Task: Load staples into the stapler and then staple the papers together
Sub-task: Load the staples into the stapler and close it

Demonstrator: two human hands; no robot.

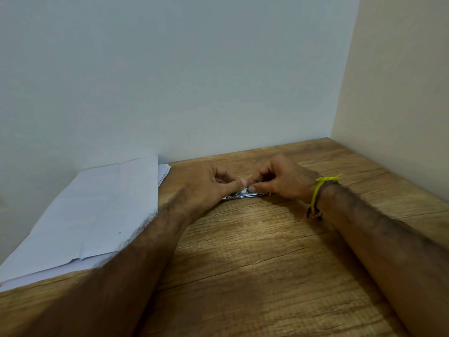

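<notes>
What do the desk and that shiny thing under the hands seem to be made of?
The desk looks like wood or wood-look laminate: brown, matte, with grain lines. The stapler looks like bright, polished metal, glinting silver between both hands; most of it is hidden.

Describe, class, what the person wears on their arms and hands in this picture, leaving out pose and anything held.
Both forearms are bare, with no sleeves in view, and carry visible hair. The left hand shows no ring, watch or band. The right hand has a bright yellow thread tied round the wrist, knotted on top, beside a darker cord with small coloured bits hanging below. No gloves on either hand.
</notes>
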